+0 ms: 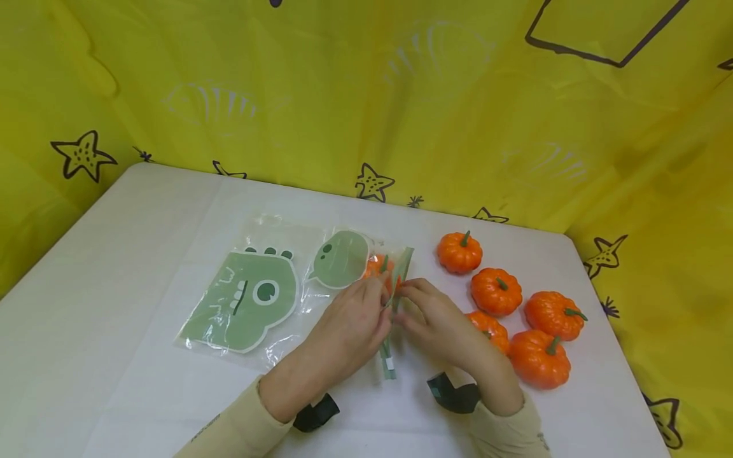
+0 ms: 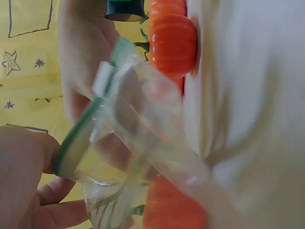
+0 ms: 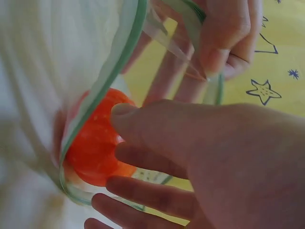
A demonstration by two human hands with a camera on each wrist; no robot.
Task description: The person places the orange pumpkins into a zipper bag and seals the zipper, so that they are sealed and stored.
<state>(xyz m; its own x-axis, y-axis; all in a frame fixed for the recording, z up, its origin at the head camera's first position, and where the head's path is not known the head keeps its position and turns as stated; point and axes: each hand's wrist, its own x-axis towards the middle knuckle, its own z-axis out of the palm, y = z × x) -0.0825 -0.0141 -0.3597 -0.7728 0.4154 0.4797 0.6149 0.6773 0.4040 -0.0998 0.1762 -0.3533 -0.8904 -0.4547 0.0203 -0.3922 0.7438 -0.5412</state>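
Observation:
A clear zip bag (image 1: pixel 231 305) with a green cartoon monster print lies on the table, its green zip edge (image 3: pixel 102 90) spread apart. My left hand (image 1: pixel 357 315) pinches the bag's rim near the zip. At the bag's mouth my right hand (image 1: pixel 438 318) has its fingers stretched out, close to an orange toy pumpkin (image 3: pixel 100 143). That pumpkin sits by the bag opening, seen partly through the plastic; whether the right fingers touch it I cannot tell. In the left wrist view the film partly hides an orange pumpkin (image 2: pixel 171 205).
Several more orange pumpkins with green stems, such as this front pumpkin (image 1: pixel 539 359), stand at the right of the white table (image 1: pixel 143 267). Black straps (image 1: pixel 455 393) hang at the wrists. A yellow patterned cloth (image 1: pixel 321 95) surrounds the table.

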